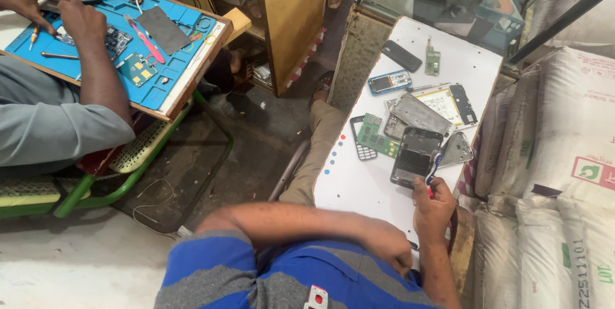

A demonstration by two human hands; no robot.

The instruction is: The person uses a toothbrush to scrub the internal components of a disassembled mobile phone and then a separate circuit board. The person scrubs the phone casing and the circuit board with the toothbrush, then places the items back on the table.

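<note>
Right hand (433, 209) pinches a toothbrush (434, 167) on the opened phone (415, 155); I'd scrub lightly. Left hand (391, 251) rests curled, empty.

White board (359, 187): smooth, matt laminate-looking top, showing scuffs and small coloured dots near 8 o'clock.
Dark opened phone body (415, 156): dull plastic frame with a greyish metal-looking inner plate, lying matt under the light.
Blue-and-white brush handle (435, 165): glossy plastic, sitting in the right hand (434, 209).
Green circuit board (377, 136): matt, finely textured, lying at 9 o'clock from the phone body.
Grey back covers (419, 114): smooth, faintly shining, at 12 o'clock.
Blue work mat (122, 20): rubbery, matt, on a wooden-edged tray.
White sacks (564, 155): coarse woven plastic, at 3 o'clock.
Striped shirt (256, 277): soft knit cloth.
</note>
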